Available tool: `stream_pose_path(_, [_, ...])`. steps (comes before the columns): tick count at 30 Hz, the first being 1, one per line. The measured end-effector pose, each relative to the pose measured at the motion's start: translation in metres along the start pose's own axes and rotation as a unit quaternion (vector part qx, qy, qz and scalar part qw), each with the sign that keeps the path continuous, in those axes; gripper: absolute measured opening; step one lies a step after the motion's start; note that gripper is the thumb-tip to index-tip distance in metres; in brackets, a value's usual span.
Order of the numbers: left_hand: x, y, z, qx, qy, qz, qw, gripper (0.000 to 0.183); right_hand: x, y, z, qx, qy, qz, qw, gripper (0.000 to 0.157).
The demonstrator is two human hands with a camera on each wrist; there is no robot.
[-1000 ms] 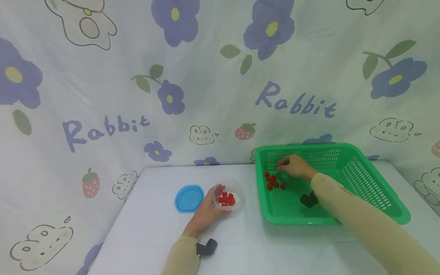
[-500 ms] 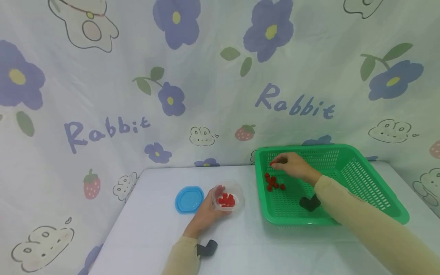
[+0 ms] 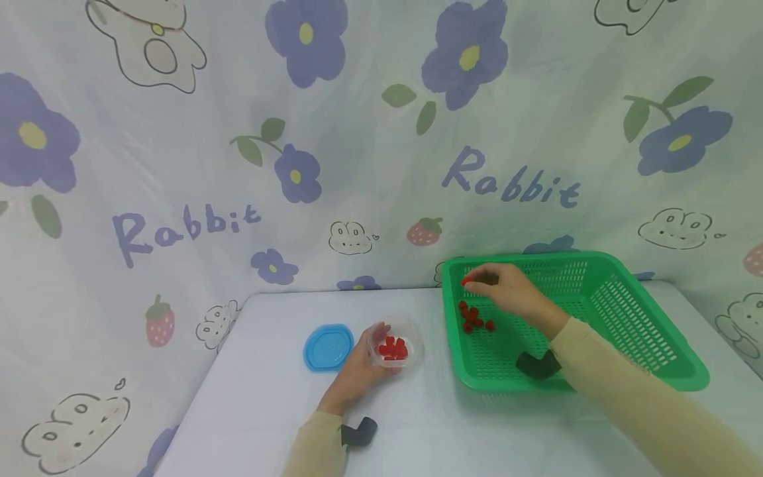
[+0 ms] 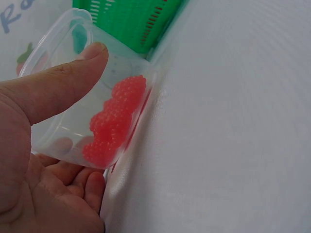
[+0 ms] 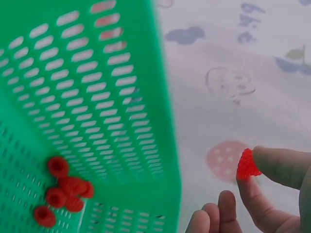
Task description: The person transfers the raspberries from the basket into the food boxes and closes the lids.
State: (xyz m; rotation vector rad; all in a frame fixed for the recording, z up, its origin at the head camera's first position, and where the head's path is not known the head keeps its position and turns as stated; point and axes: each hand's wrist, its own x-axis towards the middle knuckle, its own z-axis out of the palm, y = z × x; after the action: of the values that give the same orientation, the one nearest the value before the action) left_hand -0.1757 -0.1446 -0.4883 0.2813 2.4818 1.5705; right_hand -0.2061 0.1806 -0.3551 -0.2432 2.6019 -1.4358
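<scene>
My left hand [image 3: 356, 371] holds a clear plastic tub [image 4: 73, 111] upright on the white table, thumb along its near side and fingers around the far side. Several red raspberries [image 4: 119, 116] lie on the tub's bottom. Between thumb and index finger of my right hand [image 3: 507, 288] is one raspberry [image 5: 247, 165], pinched above the left part of a green basket [image 3: 596, 379]. Under that hand, a small cluster of raspberries [image 5: 63, 189] lies in the basket's left corner, hollow ends showing on some.
A blue lid [image 3: 328, 347] lies on the table [image 3: 250, 397] left of the tub. The basket's raised left wall stands between the two hands. Behind the table hangs a white printed curtain [image 3: 369, 132] with flowers and rabbits.
My right hand has lifted the raspberry from low in the basket and moved slightly left toward the basket's left rim. My left hand and the tub stay in place.
</scene>
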Motion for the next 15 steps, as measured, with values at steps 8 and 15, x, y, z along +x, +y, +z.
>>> stream_pose_path(8, [-0.001,0.001,0.000,0.000,0.000,0.002,1.0000,0.094,-0.014,-0.015,0.013,-0.031,0.042,-0.050,0.997,0.028])
stream_pose_path(15, [0.000,0.002,0.000,0.000,-0.001,0.001,1.0000,0.094,-0.023,-0.027,0.028,0.004,0.044,-0.060,0.997,0.023])
